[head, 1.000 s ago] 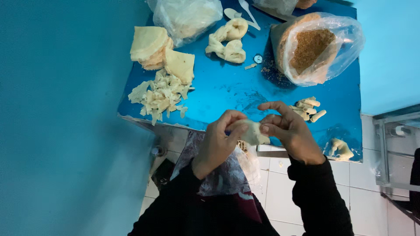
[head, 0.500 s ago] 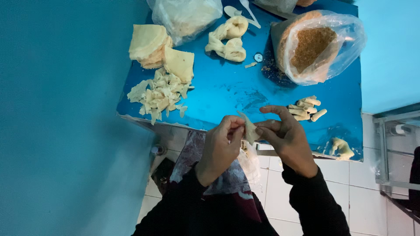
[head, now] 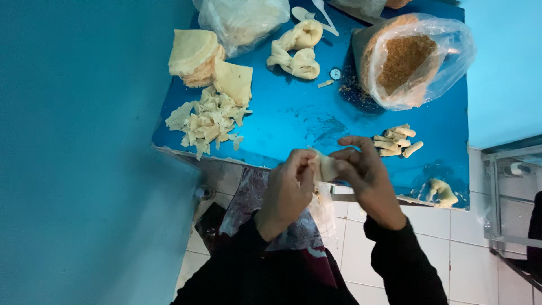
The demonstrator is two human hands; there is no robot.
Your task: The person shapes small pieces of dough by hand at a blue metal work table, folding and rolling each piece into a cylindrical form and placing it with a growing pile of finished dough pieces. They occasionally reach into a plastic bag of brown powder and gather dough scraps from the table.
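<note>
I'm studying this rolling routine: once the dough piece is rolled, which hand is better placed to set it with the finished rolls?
Probably the right hand: it pinches the dough piece together with the left hand, and the finished rolls lie on its side of the blue table.

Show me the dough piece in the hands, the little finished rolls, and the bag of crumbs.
dough piece [head: 325,168], head view, on its pale middle between both hands.
finished rolls [head: 397,140], head view, middle of the cluster.
bag of crumbs [head: 404,62], head view, on the brown crumbs.

Dim, blue-tinted light, soft glare on the table [head: 316,113], slightly soft focus.
</note>
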